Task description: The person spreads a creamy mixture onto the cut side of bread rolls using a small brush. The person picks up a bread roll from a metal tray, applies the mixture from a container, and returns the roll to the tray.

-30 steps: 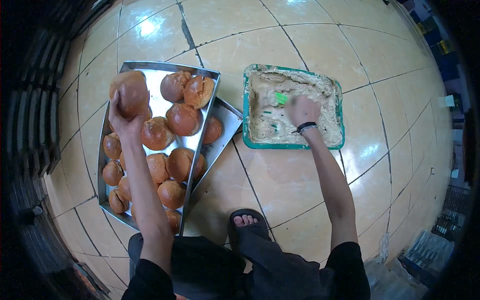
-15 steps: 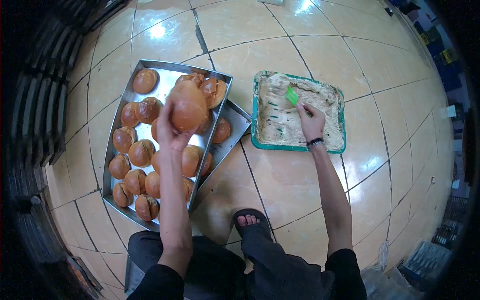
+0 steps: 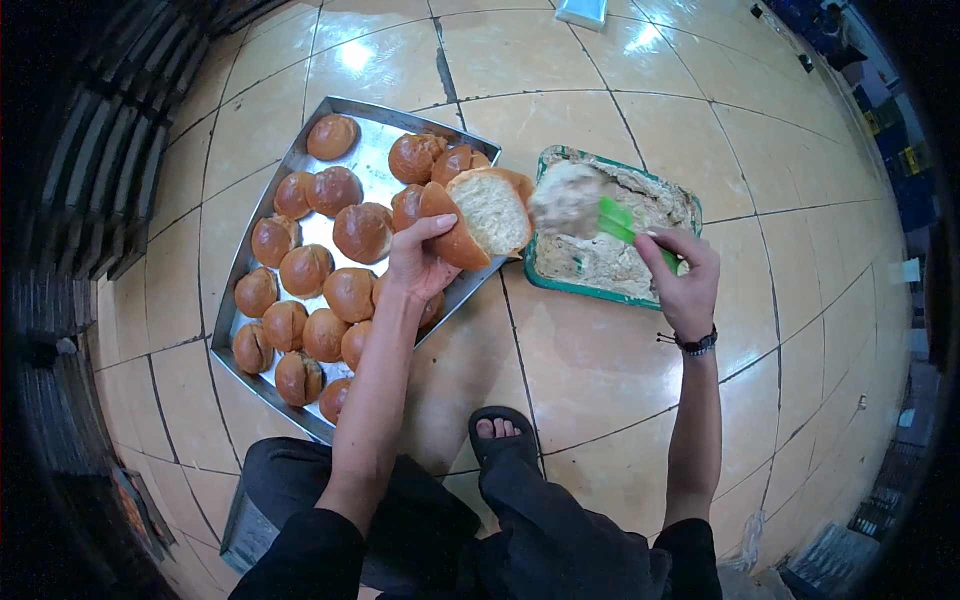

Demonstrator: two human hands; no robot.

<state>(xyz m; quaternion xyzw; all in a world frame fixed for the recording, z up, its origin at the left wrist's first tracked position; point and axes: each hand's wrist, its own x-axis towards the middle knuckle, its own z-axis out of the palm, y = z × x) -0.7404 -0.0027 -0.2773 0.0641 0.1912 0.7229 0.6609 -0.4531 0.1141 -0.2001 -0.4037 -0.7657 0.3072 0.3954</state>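
Observation:
My left hand [image 3: 425, 260] is closed around a split bread bun [image 3: 492, 214], its pale cut face turned up and toward the right. In my right hand [image 3: 685, 275] is a green spatula [image 3: 620, 222], its blade carrying a thick lump of cream-coloured filling [image 3: 568, 198] close beside the bun. Below the lump sits a green tub [image 3: 585, 288] spread with the same pale, lumpy filling. Left of it, a metal tray [image 3: 250, 385] bears several round, glossy brown buns [image 3: 362, 233], many of them slit. My left forearm hides part of the tray.
Beige floor tiles [image 3: 590, 360] lie under everything. My sandalled foot [image 3: 500, 430] rests between tray and tub. Stacked dark trays [image 3: 110, 180] stand along the left, and a pale blue packet [image 3: 582, 12] lies at the far edge.
My left hand has brought the bun rightward off the tray, and it now shows its cut face. The spatula has come up out of the tub with filling on it.

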